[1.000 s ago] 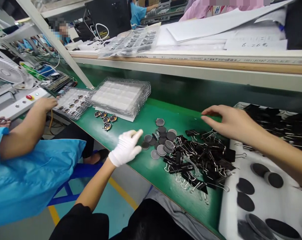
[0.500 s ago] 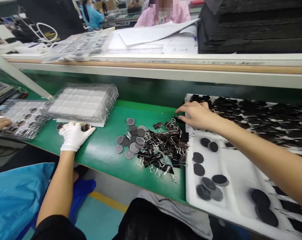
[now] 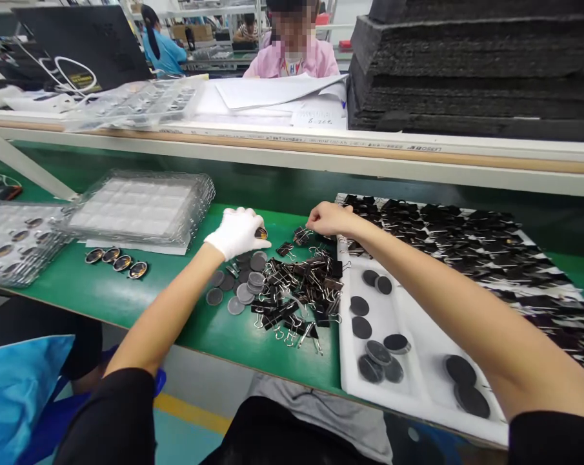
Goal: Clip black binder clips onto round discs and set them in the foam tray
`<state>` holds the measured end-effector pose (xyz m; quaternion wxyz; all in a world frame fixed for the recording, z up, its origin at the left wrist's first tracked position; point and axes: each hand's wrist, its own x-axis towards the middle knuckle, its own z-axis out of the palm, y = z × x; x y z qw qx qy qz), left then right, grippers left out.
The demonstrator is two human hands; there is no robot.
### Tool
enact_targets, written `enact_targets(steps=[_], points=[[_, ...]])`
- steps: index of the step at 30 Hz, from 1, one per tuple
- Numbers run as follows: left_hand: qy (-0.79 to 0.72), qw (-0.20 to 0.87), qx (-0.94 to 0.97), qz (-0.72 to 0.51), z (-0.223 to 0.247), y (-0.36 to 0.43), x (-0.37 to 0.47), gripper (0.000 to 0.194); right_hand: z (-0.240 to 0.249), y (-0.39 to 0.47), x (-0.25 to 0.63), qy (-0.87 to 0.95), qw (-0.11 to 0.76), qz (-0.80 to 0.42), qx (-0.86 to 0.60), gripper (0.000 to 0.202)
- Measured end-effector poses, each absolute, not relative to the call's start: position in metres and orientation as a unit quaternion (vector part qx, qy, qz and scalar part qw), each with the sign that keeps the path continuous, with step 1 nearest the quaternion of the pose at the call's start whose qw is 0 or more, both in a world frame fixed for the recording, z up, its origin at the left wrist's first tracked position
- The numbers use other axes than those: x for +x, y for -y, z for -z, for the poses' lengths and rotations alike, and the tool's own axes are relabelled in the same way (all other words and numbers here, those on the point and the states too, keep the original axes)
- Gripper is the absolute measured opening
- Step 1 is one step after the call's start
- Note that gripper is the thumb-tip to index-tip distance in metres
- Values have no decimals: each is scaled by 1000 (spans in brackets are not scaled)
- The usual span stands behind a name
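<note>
My left hand (image 3: 237, 232), in a white glove, is closed on a small round part with an amber face (image 3: 261, 234), just above the grey discs (image 3: 244, 294). My bare right hand (image 3: 329, 218) is bent over the back of the pile of black binder clips (image 3: 301, 284), near the foam tray's back left corner. Its fingertips are pressed together, and what they hold, if anything, is hidden. Four round amber-faced parts (image 3: 122, 263) lie in a row on the green table at the left.
A white foam tray (image 3: 348, 349) with black discs and many clips fills the right. Clear plastic trays (image 3: 137, 206) are stacked at the left. A shelf rail (image 3: 282, 150) crosses behind. A person in pink (image 3: 315, 58) sits beyond it.
My left hand has moved right from the row of round parts to above the grey discs, with one part in it. My right hand's fingers have drawn together. The view has shifted.
</note>
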<state>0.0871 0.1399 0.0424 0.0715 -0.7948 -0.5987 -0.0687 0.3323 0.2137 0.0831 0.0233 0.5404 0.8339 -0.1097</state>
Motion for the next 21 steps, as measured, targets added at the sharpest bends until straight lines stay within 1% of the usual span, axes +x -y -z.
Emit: enact_targets(steps=[3, 5, 6, 8, 11, 13, 15, 16, 18, 19, 21], points=[[544, -5, -838, 44, -35, -176, 96, 23, -91, -217, 333, -817, 21, 116, 564, 19], [507, -37, -859, 52, -30, -182, 91, 13, -92, -219, 334, -819, 30, 128, 558, 18], [493, -51, -866, 62, -28, -182, 87, 12, -90, -219, 334, -823, 39, 135, 550, 17], [485, -62, -867, 96, -27, -176, 79, 17, -85, -221, 333, -833, 59, 144, 531, 14], [519, -45, -837, 168, -26, -170, 66, 31, -77, -219, 332, -847, 75, 120, 511, 15], [553, -33, -808, 202, -25, -168, 58, 35, -76, -213, 333, -859, 67, 82, 501, 22], [573, -34, -791, 210, -26, -168, 50, 35, -81, -199, 337, -870, 44, 36, 489, 31], [580, -37, -789, 201, -28, -168, 46, 36, -86, -190, 341, -878, 31, 8, 477, 33], [598, -57, -784, 158, -34, -163, 38, 38, -98, -170, 352, -896, 20, -50, 441, 30], [613, -76, -776, 125, -38, -159, 34, 39, -104, -160, 359, -903, 30, -75, 422, 28], [636, -105, -763, 54, -46, -148, 27, 45, -111, -143, 379, -904, 88, -102, 406, 27]])
